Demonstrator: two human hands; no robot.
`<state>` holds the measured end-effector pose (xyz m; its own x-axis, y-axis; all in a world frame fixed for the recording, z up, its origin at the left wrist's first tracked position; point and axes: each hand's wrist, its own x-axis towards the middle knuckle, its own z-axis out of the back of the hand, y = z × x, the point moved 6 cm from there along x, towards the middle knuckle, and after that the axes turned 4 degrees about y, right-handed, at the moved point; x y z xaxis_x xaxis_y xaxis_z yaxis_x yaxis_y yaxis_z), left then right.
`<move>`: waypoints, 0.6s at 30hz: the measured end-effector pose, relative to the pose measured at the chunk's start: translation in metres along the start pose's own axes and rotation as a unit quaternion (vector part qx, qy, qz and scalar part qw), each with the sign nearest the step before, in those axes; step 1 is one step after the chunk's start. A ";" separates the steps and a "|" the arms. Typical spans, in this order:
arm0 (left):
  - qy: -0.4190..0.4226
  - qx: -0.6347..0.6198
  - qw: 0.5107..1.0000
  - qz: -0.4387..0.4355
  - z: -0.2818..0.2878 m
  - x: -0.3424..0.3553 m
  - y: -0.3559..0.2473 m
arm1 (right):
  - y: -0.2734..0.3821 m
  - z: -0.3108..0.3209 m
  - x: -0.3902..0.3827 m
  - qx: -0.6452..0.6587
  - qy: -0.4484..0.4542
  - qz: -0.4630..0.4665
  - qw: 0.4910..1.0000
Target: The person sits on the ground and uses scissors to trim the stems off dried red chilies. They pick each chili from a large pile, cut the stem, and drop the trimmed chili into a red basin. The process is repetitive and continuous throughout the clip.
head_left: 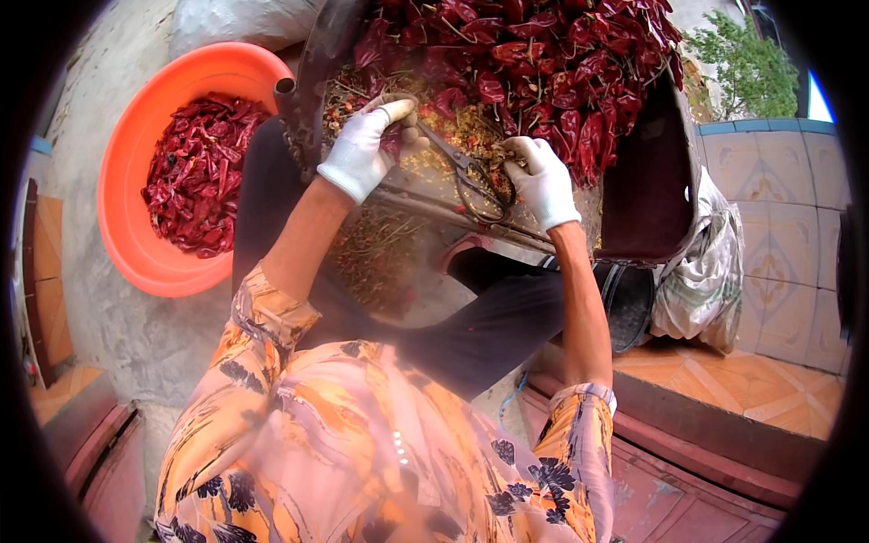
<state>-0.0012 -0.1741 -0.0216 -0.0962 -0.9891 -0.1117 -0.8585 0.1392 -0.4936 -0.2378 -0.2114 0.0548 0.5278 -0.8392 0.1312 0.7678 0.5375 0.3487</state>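
My left hand, in a white glove with worn, stained fingertips, is closed in a pinch on a dark red dried chili, largely covered by the fingers. Dark metal scissors point their blades up and left toward that hand. At their handle loops is my right hand, also gloved, its fingers curled in and closed on the right-hand loop; part of the grip is hidden. Both hands are over the near side of a large dark metal tray. A heap of whole dried chilies fills its far part, and yellow seeds lie loose beneath the scissors.
An orange basin of dried chilies stands on the concrete floor at left. Stems and scraps lie below the tray, between my legs. Right of the tray are a black bucket and a pale woven sack. Another sack is behind the basin.
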 end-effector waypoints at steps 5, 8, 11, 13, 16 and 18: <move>0.002 0.057 0.998 -0.022 -0.008 -0.003 -0.003 | -0.009 0.014 -0.016 0.277 -0.039 -0.168 0.945; 0.040 0.283 0.955 -0.074 -0.047 -0.021 -0.009 | -0.002 0.015 -0.028 0.385 -0.050 -0.168 0.906; 0.139 0.444 0.870 -0.167 -0.080 -0.036 -0.006 | 0.023 0.019 -0.038 0.431 -0.005 -0.161 0.888; 0.200 0.530 0.797 -0.209 -0.096 -0.048 -0.002 | 0.037 0.015 -0.044 0.479 0.023 -0.170 0.861; 0.216 0.623 0.716 -0.230 -0.101 -0.053 0.013 | 0.056 0.010 -0.055 0.567 0.087 -0.196 0.796; 0.207 0.620 0.722 -0.227 -0.098 -0.054 0.017 | 0.062 0.008 -0.060 0.591 0.090 -0.193 0.778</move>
<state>-0.0595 -0.1230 0.0604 -0.3090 -0.8404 0.4453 0.2366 -0.5214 -0.8199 -0.2244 -0.1287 0.0756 0.4655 -0.8363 -0.2895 0.0675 -0.2926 0.9538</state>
